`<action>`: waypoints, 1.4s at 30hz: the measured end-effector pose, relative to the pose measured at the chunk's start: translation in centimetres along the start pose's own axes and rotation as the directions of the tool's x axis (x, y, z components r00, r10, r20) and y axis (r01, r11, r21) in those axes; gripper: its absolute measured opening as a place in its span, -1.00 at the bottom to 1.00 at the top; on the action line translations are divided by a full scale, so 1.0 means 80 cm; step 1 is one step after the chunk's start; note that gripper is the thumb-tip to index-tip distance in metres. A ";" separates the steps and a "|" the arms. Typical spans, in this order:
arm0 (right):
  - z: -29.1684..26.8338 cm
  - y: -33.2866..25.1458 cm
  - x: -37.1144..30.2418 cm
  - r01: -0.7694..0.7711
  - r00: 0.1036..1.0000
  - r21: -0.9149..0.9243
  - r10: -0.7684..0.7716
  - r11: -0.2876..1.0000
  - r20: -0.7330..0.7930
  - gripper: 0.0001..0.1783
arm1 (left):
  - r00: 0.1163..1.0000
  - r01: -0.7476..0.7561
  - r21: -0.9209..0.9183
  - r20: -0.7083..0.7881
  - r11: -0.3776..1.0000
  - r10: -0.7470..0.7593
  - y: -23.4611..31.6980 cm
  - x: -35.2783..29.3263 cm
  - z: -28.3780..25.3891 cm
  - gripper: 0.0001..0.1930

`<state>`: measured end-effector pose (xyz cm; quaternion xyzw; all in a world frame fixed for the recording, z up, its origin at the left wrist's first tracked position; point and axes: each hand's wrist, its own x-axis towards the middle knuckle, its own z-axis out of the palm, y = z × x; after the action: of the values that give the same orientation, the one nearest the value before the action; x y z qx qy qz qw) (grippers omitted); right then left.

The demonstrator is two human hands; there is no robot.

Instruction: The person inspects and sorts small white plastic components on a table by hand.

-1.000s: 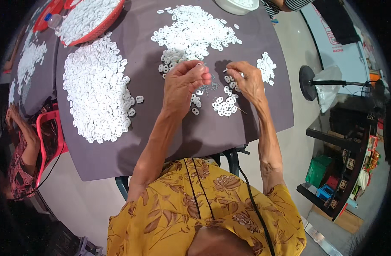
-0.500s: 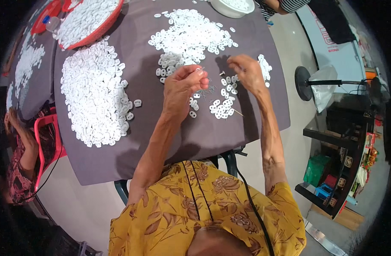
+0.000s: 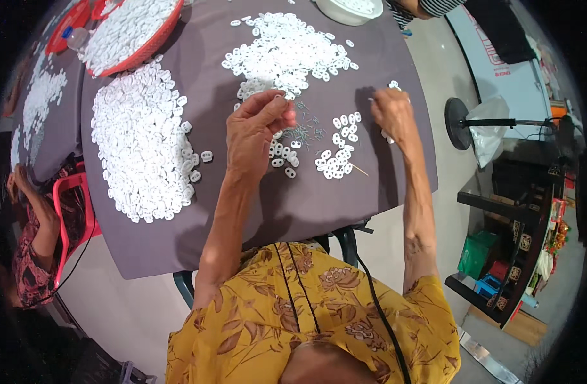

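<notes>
My left hand [image 3: 261,125] is raised over the middle of the table, thumb and fingers pinched together; what they hold, if anything, is too small to make out. Beside it lie thin grey metal pins [image 3: 303,133] in a loose scatter. My right hand [image 3: 394,114], fingers curled, is over a few white pieces at the right, with a pale speck at its fingertips. Between the hands sits a cluster of small white oval pieces with two holes [image 3: 335,164], a thin wooden stick [image 3: 360,171] at its edge. A larger heap of white pieces [image 3: 293,54] lies beyond.
A wide heap of white pieces [image 3: 143,141] covers the left of the grey tablecloth [image 3: 242,221]. Behind it stands a red basket [image 3: 159,43] full of them, and a white bowl [image 3: 344,16] is at the far edge. Another person's arm [image 3: 40,205] shows at left.
My right hand has moved right, away from the pins, to the pieces at the right. My left hand has shifted slightly left, still pinched, uncovering more pins.
</notes>
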<state>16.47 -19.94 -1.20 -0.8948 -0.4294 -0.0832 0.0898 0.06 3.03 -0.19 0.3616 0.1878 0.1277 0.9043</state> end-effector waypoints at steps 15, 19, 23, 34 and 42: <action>0.026 -0.082 -0.011 0.099 0.991 0.074 -0.105 0.992 0.081 -0.89 | 1.000 0.024 0.031 0.000 0.999 -0.024 -0.007 0.000 0.010 -0.76; 0.024 -0.097 -0.011 0.155 0.987 0.093 -0.159 0.983 0.029 -0.85 | 0.999 0.041 0.077 -0.036 0.996 -0.039 -0.005 -0.004 0.018 -0.75; 0.031 -0.100 -0.011 0.152 0.988 0.119 -0.151 0.981 -0.014 -0.86 | 0.998 0.051 0.089 -0.038 0.995 -0.048 0.005 -0.003 0.037 -0.76; -0.034 -0.117 0.015 -0.344 0.884 0.937 0.354 0.053 0.305 -0.81 | 0.999 -0.038 0.174 0.009 0.984 0.037 -0.011 -0.003 0.049 -0.85; -0.048 -0.144 0.011 -0.237 0.938 0.938 0.312 0.251 0.154 -0.77 | 0.997 -0.069 0.195 0.050 0.978 0.060 -0.015 -0.009 0.046 -0.85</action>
<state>7.70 -13.03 3.75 -0.7264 -0.2298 0.1734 0.6240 1.12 -0.33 1.62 0.4576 0.1675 0.1299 0.8635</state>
